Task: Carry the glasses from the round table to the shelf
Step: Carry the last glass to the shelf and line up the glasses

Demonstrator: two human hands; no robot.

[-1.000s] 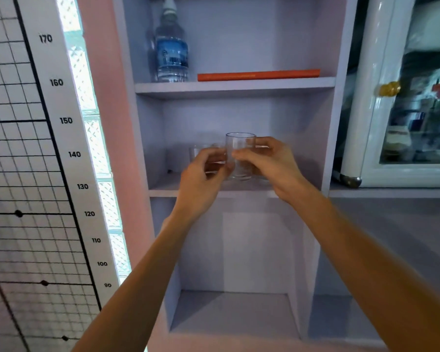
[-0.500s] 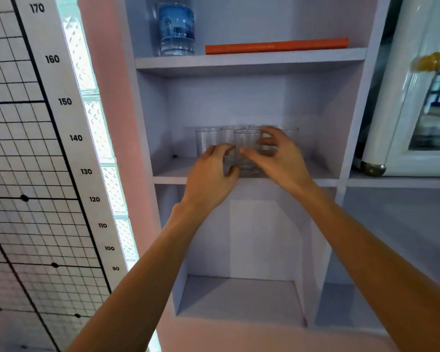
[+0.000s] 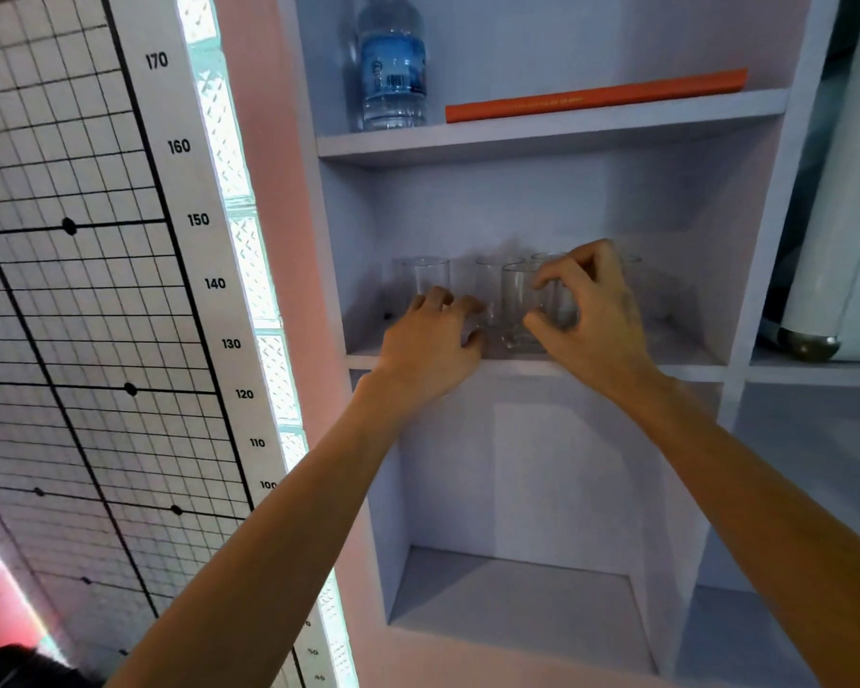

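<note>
Left of centre in the frame, the left hand (image 3: 425, 342) rests empty, fingers curled loosely, at the shelf (image 3: 686, 357) edge. At centre the front glass (image 3: 517, 310) stands among the other glasses (image 3: 430, 280). Just right, the right hand (image 3: 589, 315) hovers half-open beside it, seemingly releasing. Placing looks finished; next, draw both hands back without knocking anything.

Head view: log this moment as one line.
front glass standing on middle shelf | left hand open beside | right hand open beside
</note>
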